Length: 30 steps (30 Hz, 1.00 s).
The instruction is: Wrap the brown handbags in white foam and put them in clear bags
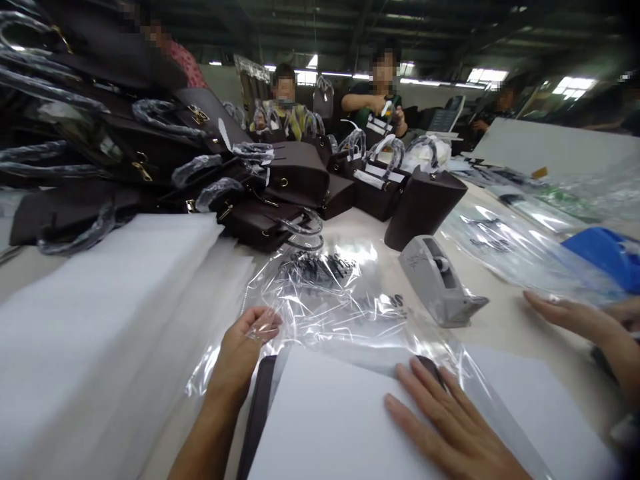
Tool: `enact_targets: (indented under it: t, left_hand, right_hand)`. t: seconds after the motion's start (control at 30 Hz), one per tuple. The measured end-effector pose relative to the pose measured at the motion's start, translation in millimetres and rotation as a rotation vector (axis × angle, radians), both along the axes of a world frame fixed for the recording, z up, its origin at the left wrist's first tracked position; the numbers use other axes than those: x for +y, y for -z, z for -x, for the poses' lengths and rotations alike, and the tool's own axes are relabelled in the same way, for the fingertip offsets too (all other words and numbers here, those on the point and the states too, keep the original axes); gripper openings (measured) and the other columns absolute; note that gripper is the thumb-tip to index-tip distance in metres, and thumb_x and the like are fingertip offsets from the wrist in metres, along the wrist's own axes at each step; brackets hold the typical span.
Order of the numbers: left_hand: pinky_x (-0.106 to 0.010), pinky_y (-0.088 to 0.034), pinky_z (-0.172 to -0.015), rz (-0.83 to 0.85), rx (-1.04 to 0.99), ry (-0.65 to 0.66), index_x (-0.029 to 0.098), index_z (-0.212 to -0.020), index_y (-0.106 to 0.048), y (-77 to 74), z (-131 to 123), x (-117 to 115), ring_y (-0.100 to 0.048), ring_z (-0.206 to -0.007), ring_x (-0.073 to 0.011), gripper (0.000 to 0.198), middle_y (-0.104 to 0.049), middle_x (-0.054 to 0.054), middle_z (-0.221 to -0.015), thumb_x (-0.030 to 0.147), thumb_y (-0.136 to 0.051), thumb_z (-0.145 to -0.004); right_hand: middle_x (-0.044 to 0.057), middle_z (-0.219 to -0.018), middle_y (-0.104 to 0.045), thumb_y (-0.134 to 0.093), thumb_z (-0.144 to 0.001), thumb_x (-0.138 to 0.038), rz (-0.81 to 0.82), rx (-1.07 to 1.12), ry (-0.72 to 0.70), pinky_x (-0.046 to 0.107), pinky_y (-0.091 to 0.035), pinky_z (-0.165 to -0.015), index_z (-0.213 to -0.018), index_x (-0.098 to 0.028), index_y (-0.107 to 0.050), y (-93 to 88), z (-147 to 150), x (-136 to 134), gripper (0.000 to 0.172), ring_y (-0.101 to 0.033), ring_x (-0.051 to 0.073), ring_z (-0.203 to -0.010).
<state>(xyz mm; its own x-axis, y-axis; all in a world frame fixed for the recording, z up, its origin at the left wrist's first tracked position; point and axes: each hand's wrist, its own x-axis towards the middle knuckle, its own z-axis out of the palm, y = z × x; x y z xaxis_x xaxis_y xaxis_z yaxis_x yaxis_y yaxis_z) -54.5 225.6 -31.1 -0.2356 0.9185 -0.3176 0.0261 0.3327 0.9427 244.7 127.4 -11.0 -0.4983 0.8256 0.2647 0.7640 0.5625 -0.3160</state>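
My left hand point(250, 340) is closed on the edge of a clear plastic bag point(340, 313) that lies spread on the table with dark print on it. Nearer to me, a white sheet point(330, 413) covers a flat dark brown piece point(257, 413), whose corners show at both sides; I cannot tell what the whole piece is. My right hand point(440, 413) rests on the sheet's right side, fingers stretched out. Part of the clear plastic reaches around the dark piece, though how far in it sits is hard to make out.
Dark brown handbags point(300, 170) with wrapped handles are heaped at the back left. White foam sheets point(100, 320) are stacked at left. A grey tape dispenser point(440, 280) stands right of centre. More plastic bags point(500, 240) and a co-worker's hand point(575, 320) are at right; other people stand behind.
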Motion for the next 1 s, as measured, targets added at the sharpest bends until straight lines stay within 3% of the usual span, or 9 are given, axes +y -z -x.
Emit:
enact_targets:
  t: [0.1, 0.2, 0.3, 0.47, 0.57, 0.63, 0.73, 0.87, 1.0]
  left_hand:
    - [-0.024, -0.043, -0.065, -0.01, -0.001, -0.001, 0.017, -0.081, -0.058, -4.4, -3, -5, -0.06, -0.072, -0.0158, 0.04, -0.064, -0.002, -0.081, 0.055, -0.061, -0.068]
    - [-0.024, -0.043, -0.061, -0.024, 0.072, 0.005, 0.017, -0.083, -0.058, -11.0, -4, -10, -0.058, -0.068, -0.0163, 0.042, -0.064, -0.003, -0.08, 0.056, -0.061, -0.066]
    - [-0.029, -0.045, -0.073, -0.054, 0.206, 0.027, 0.018, -0.084, -0.059, -18.8, -6, -11, -0.061, -0.08, -0.0211, 0.047, -0.065, -0.003, -0.083, 0.062, -0.055, -0.068]
    - [-0.031, -0.046, -0.073, -0.13, 0.394, 0.082, 0.02, -0.081, -0.061, -23.1, -9, -6, -0.062, -0.079, -0.0234, 0.048, -0.065, -0.003, -0.081, 0.065, -0.048, -0.071]
    - [-0.031, -0.048, -0.073, -0.194, 0.386, 0.002, 0.019, -0.087, -0.063, -18.0, -8, -6, -0.062, -0.079, -0.0236, 0.048, -0.067, -0.003, -0.084, 0.062, -0.047, -0.073]
    - [-0.032, -0.047, -0.078, -0.212, 0.404, -0.065, 0.019, -0.091, -0.064, -13.4, -6, -8, -0.062, -0.084, -0.0239, 0.046, -0.067, -0.003, -0.09, 0.059, -0.045, -0.076]
    - [-0.031, -0.044, -0.087, -0.231, 0.455, -0.1, 0.023, -0.097, -0.064, -7.1, -2, -14, -0.06, -0.096, -0.0232, 0.04, -0.066, -0.001, -0.101, 0.053, -0.044, -0.08]
    - [-0.031, -0.041, -0.092, -0.219, 0.431, -0.103, 0.024, -0.101, -0.064, 1.0, -1, -23, -0.057, -0.103, -0.0225, 0.038, -0.064, -0.001, -0.109, 0.05, -0.042, -0.082]
    - [-0.036, -0.042, -0.091, -0.072, 0.46, -0.133, 0.028, -0.112, -0.058, 9.0, 1, -26, -0.057, -0.103, -0.0268, 0.048, -0.064, -0.002, -0.107, 0.056, -0.054, -0.072]
  right_hand:
    - [-0.001, -0.14, -0.032, -0.06, -0.071, -0.059, 0.179, -0.083, -0.147, 0.058, -0.002, -0.106, -0.13, -0.039, -0.041, -17.9, 6, 25, 0.065, -0.026, 0.033, -0.13]
    - [-0.003, -0.144, -0.023, -0.06, -0.073, -0.055, 0.197, -0.13, -0.2, 0.059, 0.004, -0.105, -0.131, -0.041, -0.038, -29.0, 0, 40, 0.064, -0.018, 0.033, -0.133]
    - [0.0, -0.144, -0.024, -0.054, -0.08, -0.051, 0.066, -0.118, -0.174, 0.056, -0.005, -0.108, -0.136, -0.034, -0.033, -35.3, 12, 45, 0.062, -0.02, 0.03, -0.133]
    - [0.016, -0.139, -0.034, -0.049, -0.08, -0.056, -0.043, -0.074, -0.028, 0.055, -0.025, -0.103, -0.139, -0.011, -0.027, -47.0, 89, 79, 0.077, -0.03, 0.033, -0.128]
    - [0.015, -0.11, -0.06, -0.054, -0.082, -0.024, 0.007, -0.271, 0.019, 0.048, -0.043, -0.087, -0.126, -0.011, -0.046, -50.8, 108, 113, 0.046, -0.054, 0.03, -0.103]
    - [0.01, -0.088, -0.065, -0.047, -0.077, -0.004, 0.056, -0.436, 0.115, 0.038, -0.048, -0.072, -0.103, -0.015, -0.061, -46.6, 89, 126, 0.031, -0.061, 0.024, -0.082]
    - [0.008, -0.078, -0.063, -0.042, -0.08, -0.007, 0.13, -0.492, 0.321, 0.029, -0.043, -0.055, -0.081, -0.018, -0.063, -30.1, 29, 120, 0.024, -0.06, 0.022, -0.07]
    - [0.003, -0.079, -0.062, -0.043, -0.082, -0.024, 0.318, -0.284, 0.376, 0.03, -0.042, -0.059, -0.077, -0.021, -0.059, 0.2, -41, 89, 0.018, -0.059, 0.019, -0.066]
    - [0.0, -0.072, -0.06, -0.045, -0.081, -0.033, 0.486, 0.154, 0.539, 0.027, -0.043, -0.053, -0.076, -0.021, -0.052, 21.9, -51, 71, 0.015, -0.056, 0.016, -0.061]
